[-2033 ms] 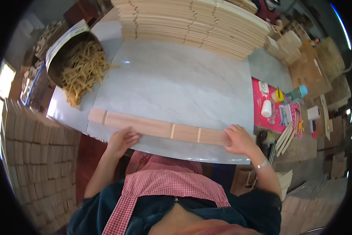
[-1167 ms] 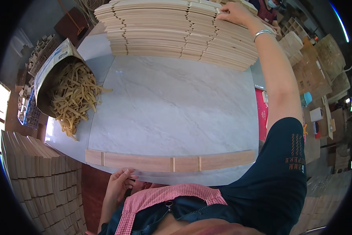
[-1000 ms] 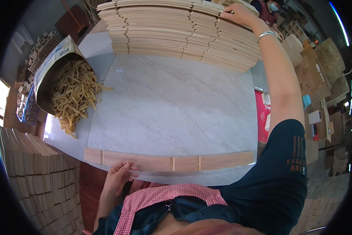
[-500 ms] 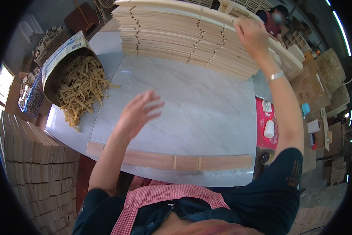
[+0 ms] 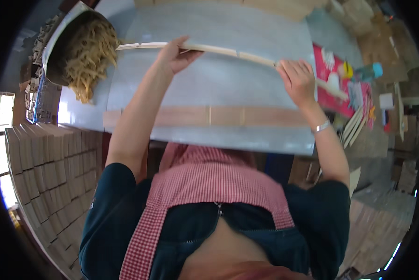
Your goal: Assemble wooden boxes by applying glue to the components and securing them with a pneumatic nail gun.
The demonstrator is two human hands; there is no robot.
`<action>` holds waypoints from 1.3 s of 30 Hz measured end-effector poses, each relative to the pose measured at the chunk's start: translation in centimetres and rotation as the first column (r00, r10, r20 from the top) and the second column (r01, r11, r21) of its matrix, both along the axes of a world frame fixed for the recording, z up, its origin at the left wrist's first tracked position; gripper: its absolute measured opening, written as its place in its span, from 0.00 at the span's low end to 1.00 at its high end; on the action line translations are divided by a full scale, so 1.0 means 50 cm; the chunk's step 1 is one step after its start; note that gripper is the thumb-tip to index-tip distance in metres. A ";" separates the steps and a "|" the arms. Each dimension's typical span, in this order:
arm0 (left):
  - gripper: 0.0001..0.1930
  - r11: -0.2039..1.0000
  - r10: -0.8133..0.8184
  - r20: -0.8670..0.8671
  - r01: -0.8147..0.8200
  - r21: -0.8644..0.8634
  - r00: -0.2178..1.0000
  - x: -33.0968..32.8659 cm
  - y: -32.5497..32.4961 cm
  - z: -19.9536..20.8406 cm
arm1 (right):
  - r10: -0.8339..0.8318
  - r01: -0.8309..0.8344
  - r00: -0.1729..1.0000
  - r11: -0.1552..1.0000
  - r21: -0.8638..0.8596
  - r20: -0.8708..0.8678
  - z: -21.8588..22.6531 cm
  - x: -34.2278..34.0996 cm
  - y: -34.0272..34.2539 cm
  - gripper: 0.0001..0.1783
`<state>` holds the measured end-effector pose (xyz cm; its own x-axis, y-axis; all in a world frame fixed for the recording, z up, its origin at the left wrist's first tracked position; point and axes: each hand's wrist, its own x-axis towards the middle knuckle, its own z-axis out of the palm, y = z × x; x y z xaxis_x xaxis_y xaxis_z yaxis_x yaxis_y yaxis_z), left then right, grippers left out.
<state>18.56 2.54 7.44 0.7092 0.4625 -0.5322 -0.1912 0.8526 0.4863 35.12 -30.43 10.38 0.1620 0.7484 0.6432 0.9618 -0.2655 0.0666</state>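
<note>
A long, thin wooden slat [image 5: 219, 49] with shallow notches is held nearly edge-on above the table. My left hand [image 5: 174, 57] is closed around it left of its middle, and my right hand [image 5: 297, 80] grips it farther right. Its right end sticks out past my right hand over the red mat. Closer to me, a second notched wooden slat [image 5: 165, 115] lies flat along the near part of the table, partly covered by my left forearm.
The table [image 5: 247, 91] has a pale marbled top. At far left, a bag [image 5: 55, 32] spills tan elastic-looking bands [image 5: 89, 56]. A stack of slats [image 5: 228, 5] stands at the far edge. On the right lies a red mat [image 5: 320, 55] with small items. Wooden pieces [image 5: 55, 158] are piled left.
My right hand has come from the slat stack toward me with a slat in it. My left hand, open before, now grips that slat too. The view has tilted down toward my body.
</note>
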 end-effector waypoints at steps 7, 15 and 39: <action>0.26 1.000 -0.011 -0.029 0.011 0.007 1.000 -0.145 0.023 -0.058 | 0.004 -0.009 0.992 0.999 -0.041 -0.125 -0.124 -0.037 0.015 0.12; 0.24 0.375 -0.186 -0.554 0.579 0.724 0.812 -0.304 -0.004 -0.026 | -0.122 0.026 0.956 0.941 -0.338 -0.266 -0.148 -0.044 -0.035 0.21; 0.36 -0.611 0.349 -0.702 0.719 0.332 0.621 -0.281 0.170 -0.076 | -0.253 0.137 0.928 0.914 -0.381 -0.273 -0.137 0.039 -0.023 0.30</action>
